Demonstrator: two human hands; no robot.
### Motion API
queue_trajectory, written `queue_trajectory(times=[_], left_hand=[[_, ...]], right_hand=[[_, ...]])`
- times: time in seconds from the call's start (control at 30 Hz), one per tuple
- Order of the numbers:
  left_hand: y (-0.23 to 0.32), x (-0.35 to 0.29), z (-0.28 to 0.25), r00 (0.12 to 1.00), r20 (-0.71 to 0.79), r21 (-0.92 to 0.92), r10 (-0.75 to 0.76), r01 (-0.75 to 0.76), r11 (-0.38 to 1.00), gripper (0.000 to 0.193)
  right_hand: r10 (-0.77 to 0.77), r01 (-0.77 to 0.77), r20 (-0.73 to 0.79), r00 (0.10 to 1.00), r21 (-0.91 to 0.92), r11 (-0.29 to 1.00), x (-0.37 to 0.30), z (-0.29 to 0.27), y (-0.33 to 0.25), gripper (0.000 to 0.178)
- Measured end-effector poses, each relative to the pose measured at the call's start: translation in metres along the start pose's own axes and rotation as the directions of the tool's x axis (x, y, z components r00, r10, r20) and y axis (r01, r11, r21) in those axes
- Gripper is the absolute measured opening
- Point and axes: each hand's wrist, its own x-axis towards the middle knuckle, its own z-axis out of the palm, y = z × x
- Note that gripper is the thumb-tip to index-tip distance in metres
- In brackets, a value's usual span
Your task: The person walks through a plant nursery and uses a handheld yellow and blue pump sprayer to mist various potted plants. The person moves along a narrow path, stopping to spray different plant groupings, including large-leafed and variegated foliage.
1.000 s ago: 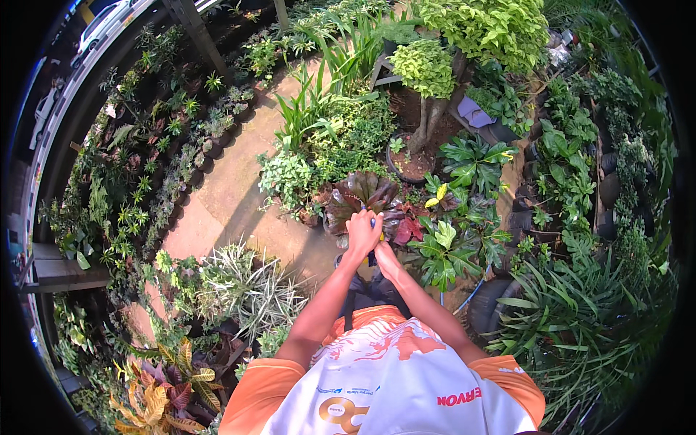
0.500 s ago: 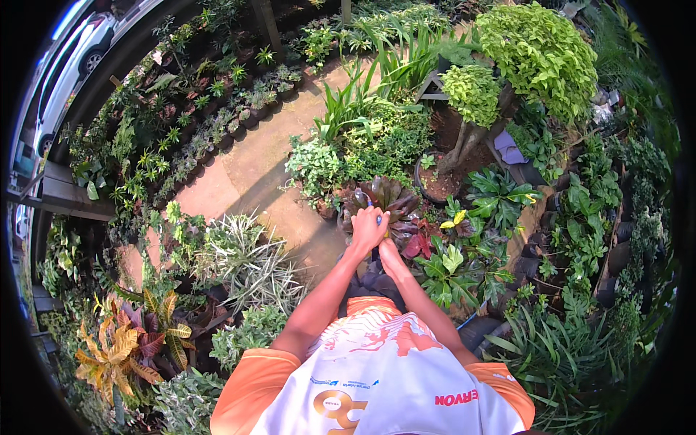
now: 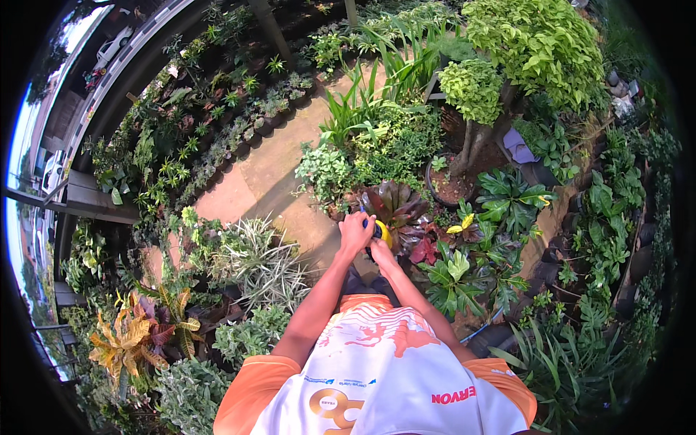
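My left hand [image 3: 356,232] is closed around a small yellow and blue object [image 3: 385,233], whose rounded yellow side shows between my hands. Its exact kind I cannot make out. Just below and to the right, my right hand [image 3: 380,253] is also closed, pressed against the lower part of the same object. Both arms reach straight forward, and the fingers partly hide what they hold. Right beyond my hands spreads a dark purple, broad-leaved rosette plant [image 3: 395,203]. To its right is a small plant with deep red leaves [image 3: 423,251].
A paved path [image 3: 272,170] runs past on the left. Ahead right, a small tree [image 3: 475,148] grows in a large round pot. Spiky variegated plants [image 3: 261,264] stand to my left, big glossy green leaves [image 3: 453,274] to my right. A metal rail [image 3: 101,199] crosses the far left.
My hands have turned slightly, so the object's yellow side shows more. They have shifted a little left and down relative to the purple plant. The whole view has moved slightly.
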Motion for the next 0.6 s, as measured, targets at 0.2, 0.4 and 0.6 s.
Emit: queue_trajectory(times=[0.2,0.4,0.6], left_hand=[[-0.006,0.009,0.011,0.997,0.067,-0.018,0.023,-0.022,1.000,0.031],[-0.032,0.029,-0.009,0.993,0.114,-0.088,0.018,-0.008,0.996,0.032],[-0.075,0.076,-0.044,0.986,0.152,-0.121,0.068,-0.049,0.991,0.035]], right_hand=[[0.040,-0.038,-0.030,0.999,0.078,0.996,0.003,0.001,-0.001,0.024],[0.073,-0.075,-0.119,0.990,-0.011,0.997,0.030,0.025,0.006,0.025],[0.027,-0.034,-0.141,0.990,-0.042,0.999,0.066,0.078,-0.015,0.020]])
